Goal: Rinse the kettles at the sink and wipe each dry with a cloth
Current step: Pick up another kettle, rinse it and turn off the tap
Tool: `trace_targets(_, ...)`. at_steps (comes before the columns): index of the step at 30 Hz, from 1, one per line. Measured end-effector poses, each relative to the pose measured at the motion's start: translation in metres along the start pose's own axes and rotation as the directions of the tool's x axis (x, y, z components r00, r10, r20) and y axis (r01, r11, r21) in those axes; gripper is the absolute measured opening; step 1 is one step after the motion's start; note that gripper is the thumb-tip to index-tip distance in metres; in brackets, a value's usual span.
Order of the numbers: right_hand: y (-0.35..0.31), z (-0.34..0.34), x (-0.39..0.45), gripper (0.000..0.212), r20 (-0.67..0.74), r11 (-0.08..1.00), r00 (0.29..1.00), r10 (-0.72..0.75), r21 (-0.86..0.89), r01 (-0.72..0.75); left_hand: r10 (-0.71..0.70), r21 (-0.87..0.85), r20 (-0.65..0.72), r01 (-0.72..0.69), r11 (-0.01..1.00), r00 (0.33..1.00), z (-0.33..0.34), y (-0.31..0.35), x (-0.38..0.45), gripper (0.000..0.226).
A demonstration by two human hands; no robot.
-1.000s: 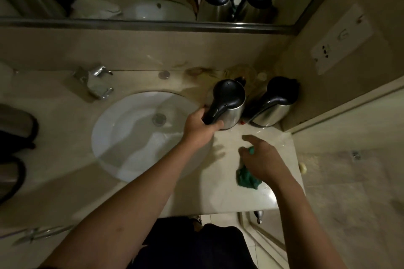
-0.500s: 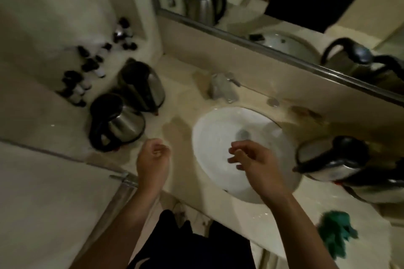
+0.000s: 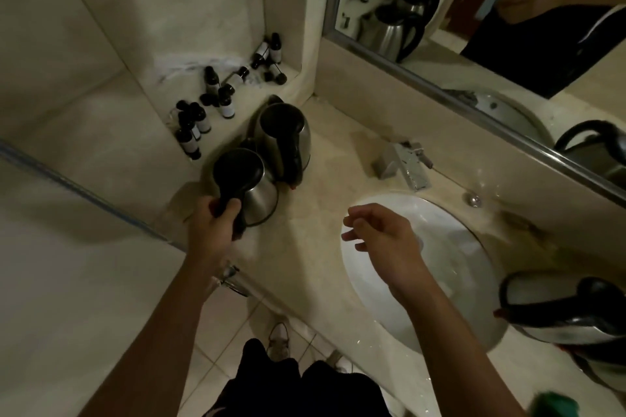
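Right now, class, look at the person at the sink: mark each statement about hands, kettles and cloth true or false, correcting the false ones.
1. The left hand grips the near kettle by its handle. True.
2. The right hand holds the green cloth. False: it hovers empty over the sink; the cloth lies on the counter.
3. Small bottles stand behind the left kettles. True.
4. Water runs from the tap. False: none visible.

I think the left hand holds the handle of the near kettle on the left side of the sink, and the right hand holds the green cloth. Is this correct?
Not quite. In the head view the right hand is empty, hovering over the sink; the green cloth lies on the counter at lower right. The left hand does grip the near kettle by its handle.
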State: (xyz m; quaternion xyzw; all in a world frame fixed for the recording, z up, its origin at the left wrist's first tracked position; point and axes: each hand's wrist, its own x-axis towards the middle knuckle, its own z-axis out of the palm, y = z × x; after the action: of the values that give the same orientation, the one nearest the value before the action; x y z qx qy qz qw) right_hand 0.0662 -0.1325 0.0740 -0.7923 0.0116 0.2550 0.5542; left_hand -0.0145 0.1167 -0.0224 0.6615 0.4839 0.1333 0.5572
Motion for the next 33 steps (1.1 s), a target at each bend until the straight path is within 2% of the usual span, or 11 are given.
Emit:
trace_targets(5, 0.017, 0.002, 0.007, 0.024, -0.009, 0.999, 0.999, 0.053, -0.011, -0.054, -0.078, -0.267, 0.328, 0.171, 0.948, 0.942, 0.011, -0.014, -0.006, 0.012)
trace_targets(7, 0.027, -0.003, 0.010, 0.024, -0.027, 0.997, 0.997, 0.078, -0.022, -0.078, -0.083, -0.305, 0.373, 0.206, 0.930, 0.924, 0.009, -0.017, -0.025, 0.014)
trace_targets(10, 0.046, -0.020, 0.020, 0.024, -0.094, 0.992, 0.989, 0.114, -0.051, -0.120, -0.053, -0.342, 0.364, 0.186, 0.921, 0.930, 0.008, -0.019, -0.055, 0.003)
trace_targets(14, 0.069, -0.058, 0.056, 0.027, -0.239, 0.971, 0.964, 0.119, -0.175, -0.164, -0.030, -0.384, 0.438, 0.217, 0.898, 0.898, 0.026, -0.002, -0.075, 0.022)
trace_targets(17, 0.069, -0.086, 0.091, 0.036, -0.373, 0.966, 0.918, 0.136, -0.155, -0.206, -0.005, -0.387, 0.487, 0.221, 0.895, 0.873, 0.056, 0.011, -0.075, 0.029)
trace_targets(20, 0.058, -0.107, 0.130, 0.037, -0.465, 0.976, 0.881, 0.086, -0.140, -0.169, -0.015, -0.355, 0.533, 0.239, 0.904, 0.846, 0.088, 0.016, -0.075, 0.029)
trace_targets(22, 0.054, -0.116, 0.157, 0.034, -0.475, 0.977, 0.877, 0.067, -0.148, -0.155, -0.023, -0.342, 0.544, 0.247, 0.907, 0.838, 0.109, 0.016, -0.077, 0.029)
trace_targets(25, 0.059, -0.121, 0.192, 0.025, -0.379, 0.983, 0.918, 0.118, -0.089, -0.163, 0.029, -0.264, 0.577, 0.153, 0.952, 0.816, 0.140, 0.022, -0.077, 0.039)
trace_targets(28, 0.069, -0.125, 0.214, 0.031, -0.270, 0.987, 0.950, 0.156, 0.005, -0.161, -0.010, -0.059, 0.528, 0.049, 0.997, 0.849, 0.170, 0.026, -0.069, 0.042)
trace_targets(33, 0.066, -0.151, 0.239, 0.034, -0.193, 0.988, 0.969, 0.156, 0.023, -0.155, 0.002, 0.144, 0.563, -0.100, 0.985, 0.827, 0.202, 0.018, -0.053, 0.036)
